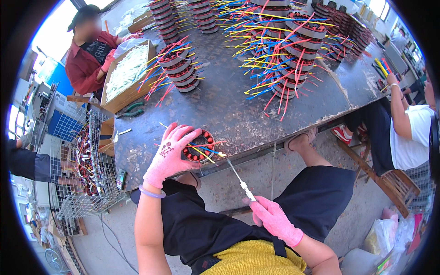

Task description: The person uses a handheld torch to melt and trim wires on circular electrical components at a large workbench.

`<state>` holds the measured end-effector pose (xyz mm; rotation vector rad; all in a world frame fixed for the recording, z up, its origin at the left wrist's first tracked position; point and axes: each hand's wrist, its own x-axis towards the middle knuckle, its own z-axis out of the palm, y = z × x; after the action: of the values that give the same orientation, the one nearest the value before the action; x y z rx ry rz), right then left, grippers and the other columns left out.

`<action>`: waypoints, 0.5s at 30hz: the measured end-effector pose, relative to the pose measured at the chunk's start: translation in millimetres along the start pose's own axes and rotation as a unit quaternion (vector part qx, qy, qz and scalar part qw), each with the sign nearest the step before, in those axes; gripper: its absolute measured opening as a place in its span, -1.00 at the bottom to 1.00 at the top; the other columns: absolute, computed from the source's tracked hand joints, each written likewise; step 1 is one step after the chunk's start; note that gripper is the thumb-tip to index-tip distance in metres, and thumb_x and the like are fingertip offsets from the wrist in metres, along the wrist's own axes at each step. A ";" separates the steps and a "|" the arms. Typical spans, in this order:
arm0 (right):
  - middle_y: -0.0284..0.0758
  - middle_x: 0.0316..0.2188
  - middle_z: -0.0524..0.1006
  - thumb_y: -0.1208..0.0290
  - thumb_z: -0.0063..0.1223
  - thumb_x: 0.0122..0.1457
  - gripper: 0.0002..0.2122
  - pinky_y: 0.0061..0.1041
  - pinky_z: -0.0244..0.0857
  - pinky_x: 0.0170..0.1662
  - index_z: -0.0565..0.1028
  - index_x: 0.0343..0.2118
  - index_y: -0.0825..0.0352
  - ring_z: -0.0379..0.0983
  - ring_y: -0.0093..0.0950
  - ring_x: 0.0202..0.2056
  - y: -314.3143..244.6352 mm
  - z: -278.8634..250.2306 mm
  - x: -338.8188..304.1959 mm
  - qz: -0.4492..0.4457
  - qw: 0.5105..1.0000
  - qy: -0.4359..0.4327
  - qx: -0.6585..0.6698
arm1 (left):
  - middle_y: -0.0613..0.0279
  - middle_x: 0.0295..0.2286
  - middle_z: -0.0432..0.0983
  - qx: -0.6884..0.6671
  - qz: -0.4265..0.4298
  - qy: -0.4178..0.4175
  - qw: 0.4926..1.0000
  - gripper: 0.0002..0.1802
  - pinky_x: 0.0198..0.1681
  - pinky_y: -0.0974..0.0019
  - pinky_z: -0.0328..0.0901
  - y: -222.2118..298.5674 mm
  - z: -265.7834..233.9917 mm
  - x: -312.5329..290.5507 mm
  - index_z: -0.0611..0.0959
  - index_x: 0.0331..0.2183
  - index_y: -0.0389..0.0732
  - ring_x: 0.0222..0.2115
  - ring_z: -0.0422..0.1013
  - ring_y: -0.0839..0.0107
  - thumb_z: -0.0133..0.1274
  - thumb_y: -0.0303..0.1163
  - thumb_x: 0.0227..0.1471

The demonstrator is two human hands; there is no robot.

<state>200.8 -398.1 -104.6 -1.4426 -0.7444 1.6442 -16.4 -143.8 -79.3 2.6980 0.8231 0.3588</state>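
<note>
My left hand [167, 155], in a pink glove, is closed around a small motor stator [208, 137] at the table's near edge. Red windings ring the stator, and yellow and blue lead wires [205, 151] stick out of it toward the right. In my right hand [276, 219], also gloved in pink, is a slim tool [245, 187] with a white part and a thin metal shaft. The tool's tip comes close to the wire ends; whether they touch I cannot tell.
Stacks of stators [298, 50] with coloured wires stand on the dark table [220, 101]. A cardboard box [126, 75] of pale pieces and green-handled pliers [133, 110] lie left. A wire basket [87, 201] stands at lower left. One person [91, 50] sits across, another [412, 133] at right.
</note>
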 end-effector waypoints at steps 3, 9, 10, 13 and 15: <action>-0.45 -0.62 0.35 0.29 -0.16 0.40 -0.69 -0.58 0.21 -0.46 0.49 0.03 0.38 0.27 -0.67 -0.58 -1.0 -0.7 -0.8 0.001 1.000 0.000 -0.011 | 0.10 0.04 0.39 0.002 0.003 0.001 1.000 0.04 0.37 -0.08 -0.06 -1.8 0.6 -1.0 0.48 0.15 -0.09 0.17 0.23 0.06 0.46 -0.25 -0.50; -0.46 -0.59 0.35 0.29 -0.15 0.39 -0.68 -0.59 0.21 -0.45 0.48 0.04 0.38 0.27 -0.69 -0.57 6.1 -0.8 0.7 0.007 1.000 -0.005 0.011 | 0.12 0.07 0.39 0.000 -0.003 -0.004 1.000 0.03 0.39 -0.06 -0.11 -1.8 0.5 -1.5 0.48 0.15 -0.08 0.19 0.22 0.10 0.47 -0.26 -0.50; -0.47 -0.59 0.35 0.29 -0.15 0.40 -0.68 -0.59 0.20 -0.45 0.48 0.04 0.38 0.27 -0.69 -0.57 2.1 0.5 -0.4 0.011 1.000 -0.005 0.011 | 0.12 0.06 0.39 -0.002 -0.004 -0.003 1.000 0.03 0.39 -0.06 -0.11 -2.1 0.9 -1.3 0.48 0.15 -0.08 0.19 0.22 0.10 0.47 -0.26 -0.50; -0.48 -0.60 0.34 0.29 -0.15 0.40 -0.68 -0.60 0.19 -0.45 0.48 0.04 0.38 0.26 -0.69 -0.57 -0.9 0.7 -0.7 0.015 1.000 -0.002 0.019 | 0.12 0.06 0.39 -0.005 -0.004 0.000 1.000 0.03 0.39 -0.06 -0.10 -2.7 2.1 -1.4 0.49 0.14 -0.08 0.19 0.23 0.10 0.47 -0.26 -0.50; -0.48 -0.60 0.34 0.29 -0.15 0.40 -0.68 -0.60 0.19 -0.45 0.48 0.04 0.38 0.26 -0.69 -0.57 0.5 1.0 -1.0 0.014 0.999 -0.001 0.029 | 0.12 0.05 0.39 -0.004 -0.003 0.000 1.000 0.02 0.39 -0.06 -0.10 -3.1 2.4 -1.1 0.49 0.14 -0.08 0.18 0.23 0.10 0.47 -0.26 -0.50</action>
<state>199.8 -399.1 -104.4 -1.4170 -0.6760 1.6753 -18.0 -142.5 -82.8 2.6885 0.8276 0.3602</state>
